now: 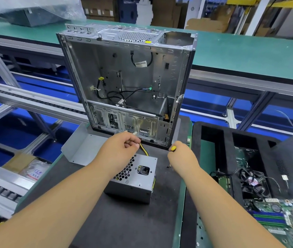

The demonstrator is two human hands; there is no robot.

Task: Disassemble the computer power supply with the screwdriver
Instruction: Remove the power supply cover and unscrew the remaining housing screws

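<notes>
- The grey metal power supply box [135, 179] with a honeycomb vent and a black socket lies on the dark mat [124, 221], just in front of the open silver computer case [126, 83]; the left forearm covers its near left corner.
- The left hand [117, 151] is above the far end of the box, the fingers curled around the yellow and black wires [144, 151] that come up from the box. A small white connector [134, 133] shows at the fingertips; how the wires join it is hidden by the fingers.
- The right hand [181, 154] is clenched around the screwdriver [173, 148]. Only the round yellow end of the handle shows above the fist. The shaft and tip are hidden, so where the tool points cannot be told.
- A few small dark pieces [168, 165], maybe screws, lie on the mat just beside the right wrist; they are too small to be sure.
- The case stands upright on its end with the side open; inside are loose black cables [124, 97] and bare metal walls.
- A bent grey metal sheet [81, 149] lies on the mat at the left of the case, partly behind the left hand.
- At the right, a black foam tray [213, 133] holds a black fan [253, 185], and a green circuit board [276, 217] is blurred and cut off by the picture edge.
</notes>
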